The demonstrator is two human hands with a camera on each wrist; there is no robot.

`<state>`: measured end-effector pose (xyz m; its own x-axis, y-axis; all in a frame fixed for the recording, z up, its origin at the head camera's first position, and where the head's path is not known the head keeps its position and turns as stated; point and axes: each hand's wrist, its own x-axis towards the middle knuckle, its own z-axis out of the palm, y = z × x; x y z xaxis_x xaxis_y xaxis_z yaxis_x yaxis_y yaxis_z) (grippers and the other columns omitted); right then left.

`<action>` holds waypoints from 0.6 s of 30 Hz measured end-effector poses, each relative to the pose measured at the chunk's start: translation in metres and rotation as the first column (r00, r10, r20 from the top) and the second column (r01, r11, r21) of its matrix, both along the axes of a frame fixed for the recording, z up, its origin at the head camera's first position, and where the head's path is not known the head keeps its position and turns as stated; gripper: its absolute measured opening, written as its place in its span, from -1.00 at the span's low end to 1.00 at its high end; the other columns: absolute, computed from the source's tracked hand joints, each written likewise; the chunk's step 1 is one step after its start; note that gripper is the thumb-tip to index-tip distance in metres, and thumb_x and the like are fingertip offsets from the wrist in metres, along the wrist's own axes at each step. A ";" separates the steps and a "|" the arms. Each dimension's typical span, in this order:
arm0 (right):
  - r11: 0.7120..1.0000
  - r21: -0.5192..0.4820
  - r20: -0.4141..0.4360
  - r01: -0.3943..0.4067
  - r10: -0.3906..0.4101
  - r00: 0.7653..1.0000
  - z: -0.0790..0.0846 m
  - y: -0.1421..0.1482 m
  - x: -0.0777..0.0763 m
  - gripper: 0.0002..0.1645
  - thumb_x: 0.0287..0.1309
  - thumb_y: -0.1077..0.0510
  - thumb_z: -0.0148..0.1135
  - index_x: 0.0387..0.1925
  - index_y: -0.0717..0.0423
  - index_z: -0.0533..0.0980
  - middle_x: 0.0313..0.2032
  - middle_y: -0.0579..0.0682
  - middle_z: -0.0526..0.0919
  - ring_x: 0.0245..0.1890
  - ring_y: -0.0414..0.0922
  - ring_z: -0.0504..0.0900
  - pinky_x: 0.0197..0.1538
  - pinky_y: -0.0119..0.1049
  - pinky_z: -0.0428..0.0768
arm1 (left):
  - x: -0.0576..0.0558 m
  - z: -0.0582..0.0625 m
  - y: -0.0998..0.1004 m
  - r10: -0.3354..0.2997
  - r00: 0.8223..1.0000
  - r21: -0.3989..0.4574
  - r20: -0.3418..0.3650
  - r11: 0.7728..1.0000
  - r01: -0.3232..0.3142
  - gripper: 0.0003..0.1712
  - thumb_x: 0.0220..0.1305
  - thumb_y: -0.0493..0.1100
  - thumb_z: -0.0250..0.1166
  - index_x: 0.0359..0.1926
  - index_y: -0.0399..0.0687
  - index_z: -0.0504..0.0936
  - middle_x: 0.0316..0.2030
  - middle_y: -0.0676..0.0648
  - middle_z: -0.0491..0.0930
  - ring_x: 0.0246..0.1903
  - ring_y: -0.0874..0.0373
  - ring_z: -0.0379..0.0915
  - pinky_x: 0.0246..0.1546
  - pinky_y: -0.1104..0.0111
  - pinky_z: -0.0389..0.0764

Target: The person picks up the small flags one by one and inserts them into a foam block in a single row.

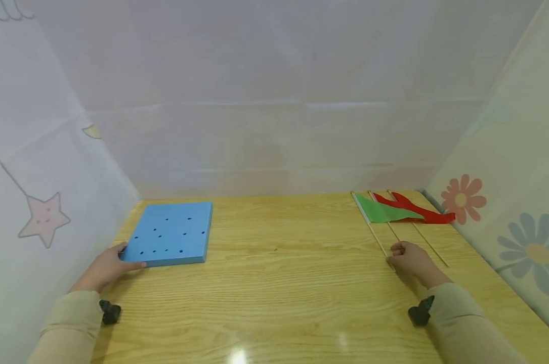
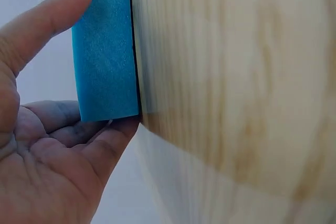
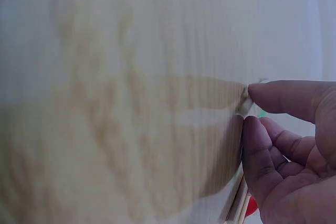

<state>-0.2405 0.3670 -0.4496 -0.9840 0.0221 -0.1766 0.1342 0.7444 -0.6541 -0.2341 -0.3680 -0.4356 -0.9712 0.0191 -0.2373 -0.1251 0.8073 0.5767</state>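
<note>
At the left of the head view lies a flat blue board (image 1: 171, 240) with several small dark holes in its top. My left hand (image 1: 106, 265) grips its near left corner, thumb along the front side and fingers at the left side; the left wrist view shows the board's blue side (image 2: 105, 66) between them. On the right, a green pennant flag (image 1: 383, 210) lies on the table, partly over two red flags (image 1: 431, 217). Near the lower end of the green flag's thin stick, my right hand (image 1: 413, 260) pinches it between thumb and fingers.
The wooden table (image 1: 274, 283) runs between the two hands. Pale cloth walls (image 1: 274, 126) enclose it at the back and both sides, with a printed star at left and flowers at right. The red flags' sticks (image 1: 431, 245) lie close by the right hand.
</note>
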 end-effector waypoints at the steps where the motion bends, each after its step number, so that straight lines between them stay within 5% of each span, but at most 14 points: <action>1: 1.000 0.011 -0.003 -0.004 0.004 1.000 0.000 0.000 -0.001 -0.51 0.30 0.20 0.30 0.05 0.55 0.40 -0.13 0.28 0.56 -0.10 0.15 0.54 -0.10 -0.08 0.56 | -0.001 -0.001 -0.001 -0.004 1.000 -0.009 -0.003 1.000 0.004 0.36 0.28 0.19 0.46 0.46 -0.74 -0.20 0.38 -0.77 -0.14 0.34 -0.72 -0.16 0.30 -0.41 0.09; 10: 0.991 0.108 -0.007 -0.073 0.074 0.997 0.003 0.000 -0.009 -0.75 0.25 0.27 0.27 -0.16 0.44 0.52 -0.29 0.13 0.60 -0.25 0.02 0.56 -0.24 -0.19 0.54 | -0.006 0.001 -0.003 -0.012 0.999 -0.040 0.031 0.999 0.013 0.45 0.26 0.37 0.39 0.47 -0.72 -0.23 0.38 -0.78 -0.19 0.35 -0.73 -0.20 0.30 -0.43 0.09; 18: 0.986 0.128 0.010 -0.102 0.102 0.995 0.011 -0.005 -0.008 -0.78 0.25 0.29 0.24 -0.20 0.45 0.51 -0.32 0.15 0.59 -0.28 0.01 0.55 -0.27 -0.19 0.55 | -0.010 0.004 -0.003 -0.028 1.000 -0.027 -0.004 0.999 0.027 0.39 0.27 0.28 0.44 0.43 -0.79 -0.13 0.34 -0.80 -0.08 0.31 -0.73 -0.08 0.25 -0.42 0.18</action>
<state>-0.2490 0.3618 -0.4389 -0.9816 -0.0557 -0.1826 0.0555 0.8320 -0.5520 -0.2439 -0.3714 -0.4312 -0.9714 0.0394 -0.2342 -0.1003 0.8258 0.5550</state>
